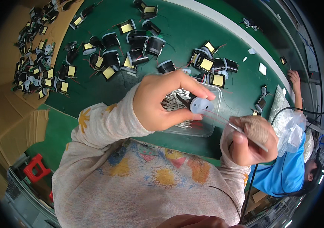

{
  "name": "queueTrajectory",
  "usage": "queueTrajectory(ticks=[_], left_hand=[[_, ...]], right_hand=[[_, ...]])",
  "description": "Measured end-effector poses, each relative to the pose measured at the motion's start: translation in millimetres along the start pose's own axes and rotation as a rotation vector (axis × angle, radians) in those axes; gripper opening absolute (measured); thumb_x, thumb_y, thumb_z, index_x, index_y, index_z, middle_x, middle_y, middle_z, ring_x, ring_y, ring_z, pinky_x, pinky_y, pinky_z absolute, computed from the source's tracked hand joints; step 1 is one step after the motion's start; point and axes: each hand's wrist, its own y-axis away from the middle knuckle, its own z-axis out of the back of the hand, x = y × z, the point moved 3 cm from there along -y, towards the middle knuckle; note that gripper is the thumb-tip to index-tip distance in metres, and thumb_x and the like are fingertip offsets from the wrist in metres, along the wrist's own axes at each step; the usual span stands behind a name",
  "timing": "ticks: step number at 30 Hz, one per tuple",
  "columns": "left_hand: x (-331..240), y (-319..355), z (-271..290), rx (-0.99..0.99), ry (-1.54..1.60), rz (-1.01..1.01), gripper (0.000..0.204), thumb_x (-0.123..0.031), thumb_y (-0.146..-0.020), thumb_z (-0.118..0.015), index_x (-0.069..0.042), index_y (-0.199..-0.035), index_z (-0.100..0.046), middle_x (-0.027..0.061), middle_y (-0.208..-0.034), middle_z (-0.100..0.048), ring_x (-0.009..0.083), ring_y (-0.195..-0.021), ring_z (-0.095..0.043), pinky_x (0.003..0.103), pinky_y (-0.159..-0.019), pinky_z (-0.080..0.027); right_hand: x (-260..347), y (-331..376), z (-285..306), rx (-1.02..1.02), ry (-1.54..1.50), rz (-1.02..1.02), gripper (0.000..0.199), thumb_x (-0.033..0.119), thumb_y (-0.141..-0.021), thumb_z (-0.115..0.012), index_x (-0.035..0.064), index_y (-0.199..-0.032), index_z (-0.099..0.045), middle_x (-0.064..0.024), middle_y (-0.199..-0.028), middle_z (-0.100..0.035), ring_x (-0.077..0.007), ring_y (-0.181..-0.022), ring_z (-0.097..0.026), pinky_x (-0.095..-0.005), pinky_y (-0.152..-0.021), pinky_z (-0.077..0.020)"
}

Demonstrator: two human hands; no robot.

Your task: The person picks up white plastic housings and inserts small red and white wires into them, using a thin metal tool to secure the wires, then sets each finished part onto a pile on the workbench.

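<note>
Nearest to me, at the lower right of the frame, my right hand [254,140] is closed into a loose fist around a thin pale tube [251,138]. The tube runs through my grip on a slant, its long axis going from lower right up to upper left, and its free upper end points toward the middle of the frame.

Just up and to the left of that end sits the white bobbin [201,105], pinched in my left hand [162,102]. The thumb is below it and the fingers are curled over the top, so this grip is closed tight on the bobbin, with its round perforated face turned toward my right hand. Fine red wires [217,117] trail from the bobbin down and right toward the tube's tip; I cannot tell whether they already enter it. So the bobbin lies up-left of the tube, nearly along the tube's own axis, and the two hands are near but apart.

Under my left hand lies a clear plastic tray [203,131] of pale tubes on the green worktop [192,34]. Farther up, toward the top and upper left, wound coils with yellow tape [108,72] lie scattered. At the right edge, another person in a blue top [283,171] reaches onto the worktop.
</note>
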Motion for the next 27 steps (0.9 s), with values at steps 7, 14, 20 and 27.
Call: queueTrajectory(ticks=[7, 14, 20, 27], left_hand=[[-3, -1, -1, 0.028, -0.062, -0.076, 0.043, 0.002, -0.063, -0.077, -0.004, -0.096, -0.050, 0.0172, -0.091, -0.067, 0.0258, -0.091, -0.065, 0.043, -0.094, -0.039], [-1, 3, 2, 0.030, -0.118, -0.083, 0.042, 0.002, -0.064, -0.076, -0.005, -0.097, -0.050, 0.0164, -0.094, -0.066, 0.0253, -0.094, -0.064, 0.043, -0.096, -0.034], [-1, 0, 2, 0.044, -0.106, -0.073, 0.043, 0.001, -0.064, -0.077, -0.006, -0.098, -0.051, 0.0162, -0.095, -0.066, 0.0264, -0.095, -0.064, 0.045, -0.097, -0.032], [-2, 0, 2, 0.021, -0.194, -0.121, 0.043, -0.001, -0.064, -0.078, -0.005, -0.097, -0.051, 0.0165, -0.094, -0.066, 0.0284, -0.094, -0.064, 0.045, -0.097, -0.031]], right_hand=[[-2, 0, 0, -0.128, -0.021, -0.127, 0.023, -0.007, -0.056, -0.074, -0.0066, -0.076, -0.063, -0.0162, -0.068, -0.063, -0.0232, -0.060, -0.064, -0.0288, -0.054, -0.0521], [4, 0, -1, -0.002, 0.100, 0.040, 0.025, -0.005, -0.053, -0.075, -0.0061, -0.076, -0.065, -0.0161, -0.073, -0.065, -0.0250, -0.063, -0.065, -0.0296, -0.057, -0.0529], [11, -3, -1, 0.028, 0.151, 0.062, 0.027, -0.003, -0.052, -0.074, -0.0051, -0.078, -0.067, -0.0160, -0.076, -0.065, -0.0250, -0.065, -0.065, -0.0294, -0.058, -0.0538], [19, 1, -5, 0.094, 0.250, 0.156, 0.030, 0.008, -0.056, -0.065, -0.0031, -0.084, -0.068, -0.0156, -0.081, -0.066, -0.0249, -0.070, -0.065, -0.0272, -0.059, -0.0546]])
